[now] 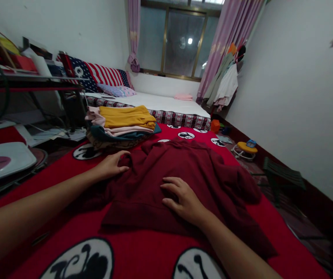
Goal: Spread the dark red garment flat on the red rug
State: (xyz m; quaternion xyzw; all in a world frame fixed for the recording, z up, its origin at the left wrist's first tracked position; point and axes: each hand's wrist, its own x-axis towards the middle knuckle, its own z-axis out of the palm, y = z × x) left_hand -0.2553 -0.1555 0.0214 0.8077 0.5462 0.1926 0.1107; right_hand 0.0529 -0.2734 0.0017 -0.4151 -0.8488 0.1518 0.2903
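Note:
A dark red long-sleeved sweatshirt (154, 186) lies spread on a red blanket (143, 255) with white and black round patterns. Its hem faces me, and one sleeve bunches up at the right. At the garment's left edge is my left hand (114, 166), thumb and fingers apart with a gap between them, touching or just over the cloth near the sleeve. My right hand (185, 199) rests on the middle of the sweatshirt, its fingers spread and slightly bent. Beyond my left hand stands a stack of folded clothes (125, 120), mustard yellow on top, pink and teal below.
Behind the blanket is a bed (160, 101) with a white sheet and a pillow (116, 90). A cluttered desk (38, 83) and a white chair seat (6, 161) are at the left. On the right floor stand a yellow stool (246, 147) and a green folding stool (282, 172).

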